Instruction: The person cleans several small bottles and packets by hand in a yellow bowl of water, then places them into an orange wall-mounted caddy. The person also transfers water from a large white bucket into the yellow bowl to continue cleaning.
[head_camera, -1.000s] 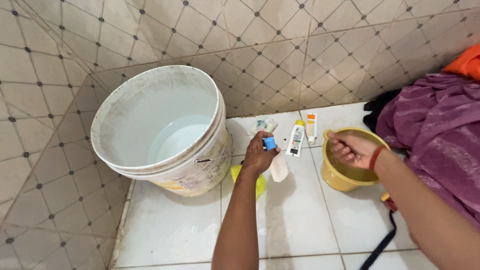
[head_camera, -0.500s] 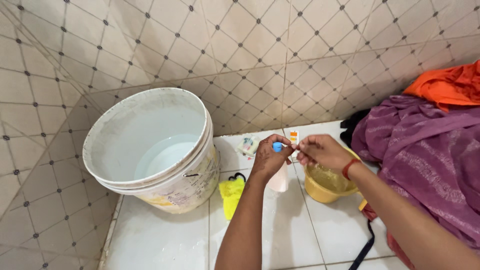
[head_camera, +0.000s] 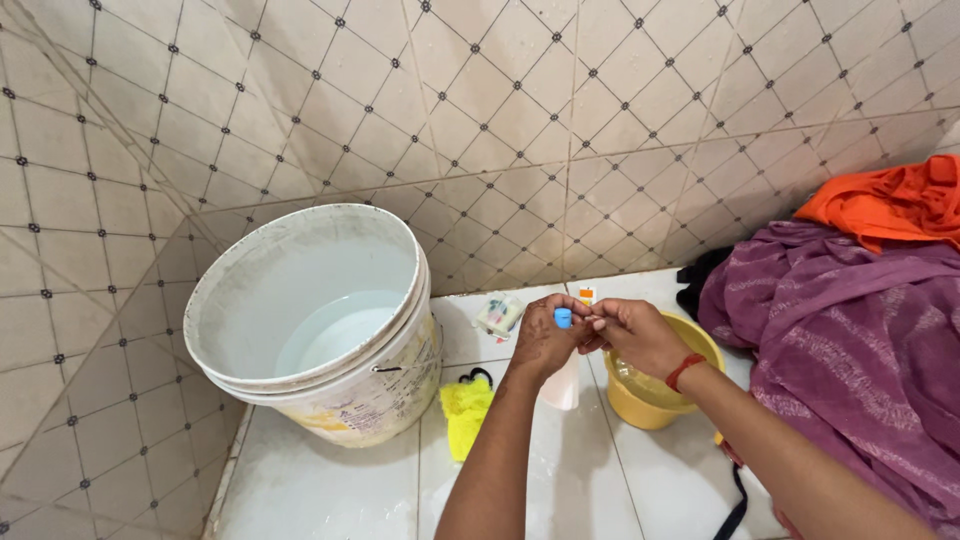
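Observation:
My left hand (head_camera: 540, 343) grips a pale pink bottle (head_camera: 562, 382) by its neck, upright over the white floor tiles. Its blue cap (head_camera: 563, 317) sticks out above my fingers. My right hand (head_camera: 630, 333) has its fingertips pinched at the cap, and a red band circles that wrist. Just below my right hand sits a yellow plastic mug (head_camera: 650, 398) with some liquid in it.
A large white bucket (head_camera: 300, 300) holding water stands in the tiled corner at left. A yellow scrubber (head_camera: 465, 410) lies beside it. Small packets (head_camera: 498, 315) and a tube (head_camera: 587, 294) rest by the wall. Purple cloth (head_camera: 850, 340) and orange cloth (head_camera: 885, 205) are heaped at right.
My right hand left the yellow mug and came up to the bottle's blue cap. My left hand held the bottle throughout. The view shifted upward.

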